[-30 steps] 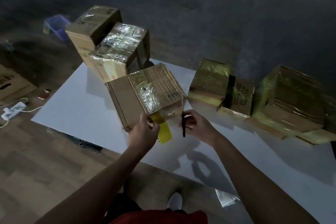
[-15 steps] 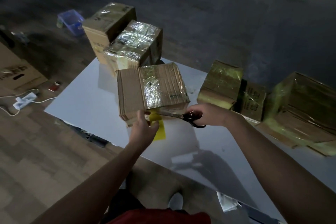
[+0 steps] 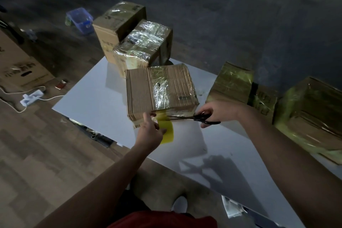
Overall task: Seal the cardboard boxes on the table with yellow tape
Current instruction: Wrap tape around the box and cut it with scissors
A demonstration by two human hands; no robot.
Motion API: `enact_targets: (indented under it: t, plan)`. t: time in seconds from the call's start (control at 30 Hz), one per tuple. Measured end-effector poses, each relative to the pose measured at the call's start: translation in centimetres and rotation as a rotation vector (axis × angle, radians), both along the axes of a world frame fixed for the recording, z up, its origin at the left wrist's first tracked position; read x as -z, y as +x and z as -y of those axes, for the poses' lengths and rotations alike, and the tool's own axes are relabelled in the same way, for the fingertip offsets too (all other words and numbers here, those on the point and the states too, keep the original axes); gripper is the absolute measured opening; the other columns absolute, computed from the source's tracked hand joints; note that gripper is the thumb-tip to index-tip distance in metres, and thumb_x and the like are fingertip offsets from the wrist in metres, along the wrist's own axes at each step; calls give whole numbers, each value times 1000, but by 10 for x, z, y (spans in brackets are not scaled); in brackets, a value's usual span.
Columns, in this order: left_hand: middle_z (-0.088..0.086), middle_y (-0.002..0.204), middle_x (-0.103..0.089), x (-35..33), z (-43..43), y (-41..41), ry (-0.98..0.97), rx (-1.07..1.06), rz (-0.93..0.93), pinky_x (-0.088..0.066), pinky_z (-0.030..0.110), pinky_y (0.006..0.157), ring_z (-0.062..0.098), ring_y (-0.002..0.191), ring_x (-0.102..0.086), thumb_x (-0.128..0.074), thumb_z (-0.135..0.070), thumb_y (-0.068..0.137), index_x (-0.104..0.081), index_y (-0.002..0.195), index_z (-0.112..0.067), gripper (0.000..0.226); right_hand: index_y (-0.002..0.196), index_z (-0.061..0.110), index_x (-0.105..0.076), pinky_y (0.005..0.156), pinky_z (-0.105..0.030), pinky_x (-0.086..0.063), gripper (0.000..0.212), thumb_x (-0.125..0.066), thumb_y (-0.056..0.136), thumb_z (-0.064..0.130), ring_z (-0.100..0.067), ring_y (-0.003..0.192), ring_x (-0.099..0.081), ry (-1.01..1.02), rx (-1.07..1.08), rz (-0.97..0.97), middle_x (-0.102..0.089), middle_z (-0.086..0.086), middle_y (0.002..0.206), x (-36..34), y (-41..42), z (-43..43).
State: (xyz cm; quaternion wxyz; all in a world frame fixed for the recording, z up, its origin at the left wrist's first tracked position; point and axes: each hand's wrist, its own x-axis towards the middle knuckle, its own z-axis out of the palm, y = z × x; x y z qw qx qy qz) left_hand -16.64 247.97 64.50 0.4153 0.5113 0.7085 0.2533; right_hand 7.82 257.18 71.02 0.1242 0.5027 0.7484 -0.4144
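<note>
My left grip [image 3: 150,131] pinches the yellow tape strip [image 3: 168,132] hanging from the near face of the brown corrugated cardboard box [image 3: 159,90] on the white desk [image 3: 92,102]. My right grip [image 3: 219,112] curls through the black scissors [image 3: 197,117], their blades now level at the tape, where a second ago they stood upright. I cannot make out the contents of the far blue plastic basket [image 3: 79,19].

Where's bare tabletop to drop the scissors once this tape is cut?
Two bare patches of table: left of the centre box, out to the table's left edge; and near the front edge, below the right hand with the scissors. Crowded: the wrapped boxes along the right side and the far corner.
</note>
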Motion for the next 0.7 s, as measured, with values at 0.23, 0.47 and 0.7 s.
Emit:
enact_targets:
  t: [0.23,0.47,0.7]
  plan:
    - [11,101,-67,2,10,-2,140,56,-47,-57,46,76,28,85,-65,-70,-12,86,-31,132,-22,61,96,44,-66,81,-28,-49,21,-77,78,41,-4,89,-61,-17,-29,40,-67,17,94,-10,6,-6]
    - [8,87,-64,0,0,-10,31,150,23,-56,43,80,22,81,-64,-70,-9,86,-2,153,-39,100,103,36,-67,75,-23,-48,29,-75,77,47,-4,89,-59,19,-68,85,-65,19,98,-1,-23,-13]
    - [8,95,-64,3,-4,-14,-14,186,32,-56,42,83,21,87,-63,-68,-10,88,7,149,-46,103,108,30,-73,69,-22,-45,35,-74,78,47,-9,86,-61,10,-102,115,-69,12,95,-4,-37,-18]
